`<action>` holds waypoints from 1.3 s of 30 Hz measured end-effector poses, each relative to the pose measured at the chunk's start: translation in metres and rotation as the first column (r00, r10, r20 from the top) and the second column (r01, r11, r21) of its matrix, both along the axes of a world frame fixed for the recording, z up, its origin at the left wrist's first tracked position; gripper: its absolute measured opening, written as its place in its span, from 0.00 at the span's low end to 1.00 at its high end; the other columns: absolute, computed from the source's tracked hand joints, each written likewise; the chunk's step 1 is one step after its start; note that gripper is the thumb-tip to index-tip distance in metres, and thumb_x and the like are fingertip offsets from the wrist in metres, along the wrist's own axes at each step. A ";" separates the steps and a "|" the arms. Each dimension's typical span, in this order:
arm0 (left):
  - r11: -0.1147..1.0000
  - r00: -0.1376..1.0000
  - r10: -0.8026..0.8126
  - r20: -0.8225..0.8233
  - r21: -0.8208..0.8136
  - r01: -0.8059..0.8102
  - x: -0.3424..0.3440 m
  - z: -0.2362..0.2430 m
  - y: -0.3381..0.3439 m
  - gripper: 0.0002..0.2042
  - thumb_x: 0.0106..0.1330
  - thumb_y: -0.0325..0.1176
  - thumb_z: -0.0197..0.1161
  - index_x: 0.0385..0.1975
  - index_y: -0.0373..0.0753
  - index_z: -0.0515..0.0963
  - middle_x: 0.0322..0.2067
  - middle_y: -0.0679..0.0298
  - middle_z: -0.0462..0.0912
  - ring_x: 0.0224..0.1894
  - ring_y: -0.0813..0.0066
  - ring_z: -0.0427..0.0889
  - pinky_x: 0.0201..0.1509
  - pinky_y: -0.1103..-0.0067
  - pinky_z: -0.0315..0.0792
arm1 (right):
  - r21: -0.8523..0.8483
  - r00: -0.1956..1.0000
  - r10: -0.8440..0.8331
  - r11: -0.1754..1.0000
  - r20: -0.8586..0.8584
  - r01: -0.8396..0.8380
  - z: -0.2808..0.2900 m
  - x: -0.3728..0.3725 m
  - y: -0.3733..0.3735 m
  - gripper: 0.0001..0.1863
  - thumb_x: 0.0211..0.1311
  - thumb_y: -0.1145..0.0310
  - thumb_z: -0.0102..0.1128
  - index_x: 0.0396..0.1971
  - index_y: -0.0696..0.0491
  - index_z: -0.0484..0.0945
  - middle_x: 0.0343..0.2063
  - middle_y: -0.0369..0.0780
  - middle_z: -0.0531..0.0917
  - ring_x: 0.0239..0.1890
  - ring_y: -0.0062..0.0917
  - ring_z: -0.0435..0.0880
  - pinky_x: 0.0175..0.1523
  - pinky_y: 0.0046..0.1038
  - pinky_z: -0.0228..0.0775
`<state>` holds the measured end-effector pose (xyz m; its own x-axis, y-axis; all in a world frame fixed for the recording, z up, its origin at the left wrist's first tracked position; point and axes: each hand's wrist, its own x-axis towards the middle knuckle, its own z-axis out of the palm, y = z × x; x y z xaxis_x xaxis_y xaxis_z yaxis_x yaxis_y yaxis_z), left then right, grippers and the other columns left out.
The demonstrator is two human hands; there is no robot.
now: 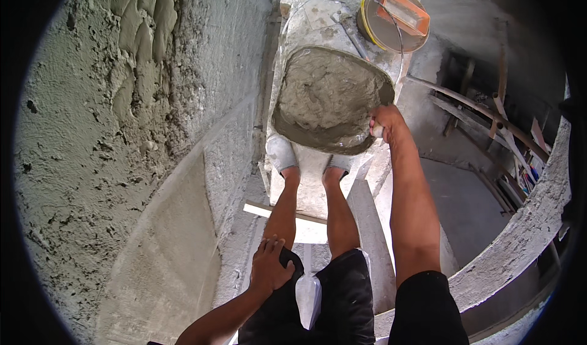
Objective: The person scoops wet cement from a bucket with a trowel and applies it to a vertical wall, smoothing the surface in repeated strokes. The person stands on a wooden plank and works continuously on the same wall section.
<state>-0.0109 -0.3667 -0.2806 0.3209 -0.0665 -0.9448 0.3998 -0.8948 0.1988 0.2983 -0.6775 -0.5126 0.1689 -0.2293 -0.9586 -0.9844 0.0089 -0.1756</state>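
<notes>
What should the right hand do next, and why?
Maybe the right hand should scoop up a little mortar. Its fingers are closed around a pale handle at the tub's right side, and plenty of wet mortar is in there. I can't see what the handle belongs to.

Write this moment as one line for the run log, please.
Left hand: on left leg; right hand: gripping pale tool handle at right edge of mortar tub; yellow-rimmed bucket: orange rectangular tool inside
</notes>
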 end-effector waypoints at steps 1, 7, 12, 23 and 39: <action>1.000 1.000 0.001 -0.001 -0.001 -0.001 0.000 0.000 -0.001 0.37 0.60 0.48 0.65 0.71 0.40 0.68 0.73 0.52 0.65 0.76 0.46 0.59 0.77 0.58 0.59 | 0.013 0.999 0.037 0.999 -0.002 -0.037 -0.020 0.009 -0.003 0.03 0.64 0.79 0.56 0.31 0.64 0.76 0.22 0.44 0.76 0.19 0.30 0.76 0.21 0.38 0.74; 1.000 1.000 0.005 0.015 -0.004 -0.005 -0.002 0.001 -0.006 0.37 0.59 0.47 0.66 0.70 0.40 0.70 0.73 0.52 0.65 0.76 0.45 0.60 0.77 0.57 0.59 | 0.117 0.959 0.267 0.960 -0.096 -0.256 -0.084 0.018 -0.021 0.08 0.67 0.81 0.51 0.29 0.61 0.79 0.18 0.42 0.74 0.18 0.31 0.75 0.22 0.38 0.74; 1.000 0.999 -0.013 0.039 0.004 0.013 -0.003 0.000 -0.005 0.36 0.59 0.46 0.67 0.69 0.40 0.71 0.72 0.52 0.66 0.75 0.44 0.60 0.77 0.57 0.60 | -0.142 0.076 0.994 0.065 -0.077 -0.988 -0.086 -0.016 0.045 0.15 0.64 0.72 0.61 0.44 0.69 0.77 0.47 0.56 0.86 0.48 0.43 0.89 0.47 0.37 0.83; 1.000 0.999 -0.031 0.043 -0.006 0.031 -0.002 -0.001 -0.002 0.36 0.59 0.47 0.66 0.69 0.40 0.71 0.72 0.52 0.67 0.75 0.46 0.62 0.77 0.58 0.60 | 0.119 0.954 -0.288 0.953 0.082 0.278 0.040 -0.104 0.098 0.12 0.67 0.70 0.62 0.45 0.58 0.73 0.28 0.40 0.78 0.18 0.25 0.77 0.19 0.33 0.76; 0.999 0.997 -0.042 0.068 -0.031 0.044 0.002 -0.004 0.000 0.36 0.59 0.45 0.67 0.68 0.37 0.70 0.70 0.49 0.68 0.73 0.44 0.64 0.75 0.57 0.63 | 0.472 0.748 -0.638 0.611 -0.182 0.636 -0.083 -0.060 0.011 0.09 0.70 0.74 0.56 0.30 0.48 0.66 0.21 0.33 0.71 0.19 0.18 0.71 0.24 0.24 0.70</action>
